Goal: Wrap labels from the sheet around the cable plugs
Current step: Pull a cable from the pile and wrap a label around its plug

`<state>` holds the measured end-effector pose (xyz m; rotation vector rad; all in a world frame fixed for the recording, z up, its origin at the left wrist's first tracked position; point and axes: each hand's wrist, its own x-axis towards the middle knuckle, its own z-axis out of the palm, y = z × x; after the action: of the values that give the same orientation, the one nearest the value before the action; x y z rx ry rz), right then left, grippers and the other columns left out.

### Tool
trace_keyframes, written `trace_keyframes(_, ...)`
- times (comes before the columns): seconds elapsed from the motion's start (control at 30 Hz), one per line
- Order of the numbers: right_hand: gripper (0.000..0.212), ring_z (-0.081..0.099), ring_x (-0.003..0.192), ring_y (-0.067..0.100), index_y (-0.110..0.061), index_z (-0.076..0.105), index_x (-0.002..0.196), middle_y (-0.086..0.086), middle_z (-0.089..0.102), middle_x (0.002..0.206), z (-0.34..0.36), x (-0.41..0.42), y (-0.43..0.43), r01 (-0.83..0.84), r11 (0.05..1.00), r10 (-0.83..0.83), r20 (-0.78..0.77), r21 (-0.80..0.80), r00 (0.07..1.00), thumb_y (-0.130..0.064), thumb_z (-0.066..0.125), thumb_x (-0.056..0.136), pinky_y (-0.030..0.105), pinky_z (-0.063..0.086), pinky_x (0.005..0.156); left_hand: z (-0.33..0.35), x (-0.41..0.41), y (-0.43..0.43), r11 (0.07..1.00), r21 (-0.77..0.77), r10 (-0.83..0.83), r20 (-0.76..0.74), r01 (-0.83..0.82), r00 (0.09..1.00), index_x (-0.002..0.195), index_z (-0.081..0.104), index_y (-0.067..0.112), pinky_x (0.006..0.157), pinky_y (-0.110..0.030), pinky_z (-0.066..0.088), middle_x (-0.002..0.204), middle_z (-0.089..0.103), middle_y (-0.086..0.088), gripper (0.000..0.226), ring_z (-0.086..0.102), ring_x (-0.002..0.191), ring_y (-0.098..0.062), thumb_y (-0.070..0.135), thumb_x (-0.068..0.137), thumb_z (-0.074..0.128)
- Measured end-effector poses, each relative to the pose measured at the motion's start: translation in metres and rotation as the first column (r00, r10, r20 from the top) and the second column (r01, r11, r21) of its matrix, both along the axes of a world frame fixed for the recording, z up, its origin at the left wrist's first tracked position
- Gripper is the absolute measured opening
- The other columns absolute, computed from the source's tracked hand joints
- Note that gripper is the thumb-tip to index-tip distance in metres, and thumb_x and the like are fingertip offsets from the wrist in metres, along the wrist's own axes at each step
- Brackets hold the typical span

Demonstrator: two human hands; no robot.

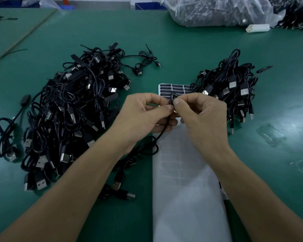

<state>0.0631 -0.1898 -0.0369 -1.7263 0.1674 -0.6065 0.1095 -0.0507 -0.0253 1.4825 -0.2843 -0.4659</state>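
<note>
Worktop: green table, items listed left to right.

1. Single black cable, looped, far left, just apart from the main heap.
2. Large pile of cables, black with silver USB ends, tangled, left of centre, reaching from the mid table to the near edge.
3. Small bundle, far of centre, tied, near the large pile's far right corner.
4. Left hand, centre, raised above the table; thumb and forefinger pinch the plug from the left, other fingers curled beneath.
5. Plug, black, held upright between both hands over the far part of the label sheet. A dark strip with pale print shows on it; whether it is fully wrapped cannot be told. Its lead hangs down to the table and loops beside the sheet's left edge.
6. Label sheet, a long white backing running from the near edge to the centre; the near part is stripped, and black labels sit in rows at the far end.
7. Right hand, thumb and forefinger clamped on the plug from the right.
8. Smaller pile of cables, right of the sheet, touching its far corner.
9. Clear plastic bag of cables, far right.
</note>
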Motion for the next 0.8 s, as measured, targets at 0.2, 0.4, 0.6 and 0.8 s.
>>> trace_keyframes(0.2,0.015,0.067,0.058,0.002,-0.019,0.073,0.078,-0.01,0.072,0.067,0.0003,-0.0032,0.0032,0.0,0.999,0.001,0.045,-0.033,0.999,-0.007,0.073,0.087,0.011,0.05,0.056,-0.0013,0.0001,0.0011,1.0,0.029,-0.011,0.042,0.009,0.999,0.089,0.07,0.004,0.065,-0.027,0.06,0.08,0.076,-0.014,0.007,0.076,0.075,-0.023,0.005,0.095,0.066)
trace_keyframes(0.4,0.022,0.069,0.063,0.004,-0.022,0.065,0.091,-0.008,0.074,0.073,-0.0002,-0.0036,0.0022,0.052,0.998,-0.05,0.053,-0.035,0.997,-0.011,0.081,0.081,0.012,0.051,0.058,-0.0023,0.0013,0.0025,0.999,0.033,-0.038,0.052,0.037,0.998,0.087,0.069,0.004,0.067,-0.028,0.061,0.079,0.076,-0.013,0.011,0.075,0.074,-0.02,0.005,0.096,0.064)
trace_keyframes(0.6,0.025,0.073,0.071,0.01,-0.023,0.068,0.102,-0.003,0.076,0.08,-0.0002,-0.0014,-0.0005,-0.022,0.999,0.022,0.0,0.038,1.0,-0.019,0.083,0.081,0.017,0.054,0.061,-0.0002,-0.0002,0.0013,0.998,0.037,-0.054,0.064,0.052,0.996,0.096,0.07,0.001,0.067,-0.027,0.061,0.084,0.077,-0.015,0.007,0.076,0.077,-0.021,0.005,0.097,0.063)
trace_keyframes(0.8,0.007,0.072,0.075,0.016,-0.024,0.075,0.084,-0.005,0.075,0.077,0.0,0.0007,-0.0025,-0.03,0.999,0.03,-0.007,-0.01,1.0,-0.019,0.075,0.089,0.037,0.061,0.076,-0.0006,0.001,0.0017,0.992,0.123,-0.05,0.143,0.033,0.988,0.092,0.069,-0.001,0.067,-0.032,0.063,0.076,0.076,-0.012,0.003,0.076,0.07,-0.021,0.0,0.09,0.069)
